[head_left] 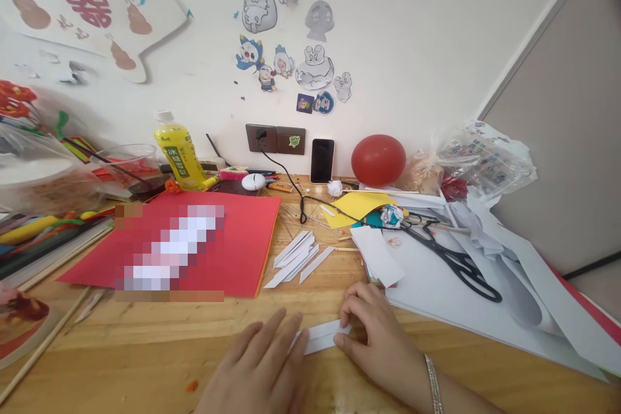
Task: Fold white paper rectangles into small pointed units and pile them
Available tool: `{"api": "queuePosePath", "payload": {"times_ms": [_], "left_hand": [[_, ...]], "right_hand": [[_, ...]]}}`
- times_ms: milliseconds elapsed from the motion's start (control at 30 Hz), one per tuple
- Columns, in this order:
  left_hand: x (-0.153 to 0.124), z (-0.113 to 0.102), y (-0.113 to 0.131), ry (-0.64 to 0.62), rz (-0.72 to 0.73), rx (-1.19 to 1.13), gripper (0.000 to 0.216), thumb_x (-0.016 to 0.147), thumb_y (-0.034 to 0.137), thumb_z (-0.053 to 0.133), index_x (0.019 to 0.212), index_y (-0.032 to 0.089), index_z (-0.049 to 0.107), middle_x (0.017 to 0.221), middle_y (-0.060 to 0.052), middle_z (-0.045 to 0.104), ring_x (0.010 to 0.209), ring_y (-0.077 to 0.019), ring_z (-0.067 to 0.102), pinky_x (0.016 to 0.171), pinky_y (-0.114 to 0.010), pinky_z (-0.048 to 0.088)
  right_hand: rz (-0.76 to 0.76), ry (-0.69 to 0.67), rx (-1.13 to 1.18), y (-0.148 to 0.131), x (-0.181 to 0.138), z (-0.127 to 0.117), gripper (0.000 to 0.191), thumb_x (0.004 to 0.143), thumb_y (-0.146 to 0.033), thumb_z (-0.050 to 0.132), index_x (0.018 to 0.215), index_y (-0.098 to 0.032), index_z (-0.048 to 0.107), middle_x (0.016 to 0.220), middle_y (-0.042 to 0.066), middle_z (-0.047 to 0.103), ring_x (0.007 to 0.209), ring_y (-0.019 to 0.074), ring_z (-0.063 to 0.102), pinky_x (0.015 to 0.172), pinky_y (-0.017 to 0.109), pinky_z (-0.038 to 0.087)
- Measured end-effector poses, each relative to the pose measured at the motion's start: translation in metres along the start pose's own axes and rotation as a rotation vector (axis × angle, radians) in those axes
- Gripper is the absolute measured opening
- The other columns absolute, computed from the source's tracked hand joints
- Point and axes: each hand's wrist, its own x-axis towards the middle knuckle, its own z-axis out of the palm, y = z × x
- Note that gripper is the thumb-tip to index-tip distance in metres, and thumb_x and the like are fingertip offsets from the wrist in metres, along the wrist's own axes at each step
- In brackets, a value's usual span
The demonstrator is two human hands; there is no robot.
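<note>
Strip (321, 337) of white paper is laid on the table (160, 346), between both hands. A lengthwise line, probably a crease, is shown along it. Its left end is covered by the left hand (259, 359), whose fingers are extended and slightly apart; how firmly they are pressed cannot be told. Its right end is pinched between the thumb and forefinger of the right hand (371, 326). The strip should be treated as light, thin and flexible, easily creased or torn, and liable to slide on wood; hold is best taken at the two ends.

Beyond the hands, a pile (297, 257) of similar strips is placed, with a red sheet (250, 239) to its left. Reach to the right is likely restricted by the paper stack (379, 255) and by large sheets (420, 297), on which scissors (445, 255) are laid. Farther back, a cable (303, 218) is trailed across the table.
</note>
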Motion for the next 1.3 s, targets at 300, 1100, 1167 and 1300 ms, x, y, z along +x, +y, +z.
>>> {"api": "queuePosePath", "payload": {"times_ms": [300,1100,1167,1300], "left_hand": [[0.002,0.025,0.005,0.11,0.09,-0.124,0.035,0.103,0.012,0.028,0.112,0.016,0.062,0.105,-0.003,0.071,0.102,-0.018,0.063,0.09,-0.027,0.046],[0.021,0.024,0.001,-0.296,-0.483,-0.206,0.014,0.081,0.006,0.057,0.074,0.018,0.057,0.072,-0.001,0.061,0.066,-0.0217,0.06,0.061,-0.031,0.045],[0.02,0.024,0.004,-0.239,-0.377,-0.13,0.016,0.079,0.004,0.058,0.074,0.02,0.06,0.077,-0.002,0.063,0.068,-0.0219,0.059,0.062,-0.032,0.044],[0.008,0.028,0.016,0.024,-0.126,0.018,0.02,0.084,0.009,0.054,0.093,0.019,0.068,0.098,-0.004,0.069,0.09,-0.0245,0.059,0.078,-0.035,0.043]], "right_hand": [[-0.285,-0.109,0.002,0.014,0.002,-0.008,0.022,0.074,-0.008,0.074,0.086,-0.021,0.063,0.095,0.001,0.059,0.091,0.0201,0.054,0.082,0.035,0.041],[-0.323,0.062,-0.321,0.006,0.002,0.01,0.013,0.084,-0.009,0.065,0.084,-0.02,0.059,0.083,0.001,0.06,0.076,0.0181,0.054,0.067,0.029,0.042],[-0.428,0.091,-0.379,0.005,0.0,0.012,0.007,0.09,-0.015,0.062,0.088,-0.022,0.061,0.085,0.001,0.061,0.078,0.0178,0.054,0.067,0.029,0.042],[-0.539,0.161,-0.398,0.0,-0.002,0.015,0.015,0.099,-0.025,0.052,0.089,-0.02,0.062,0.089,0.003,0.063,0.079,0.0173,0.054,0.07,0.03,0.045]]}}
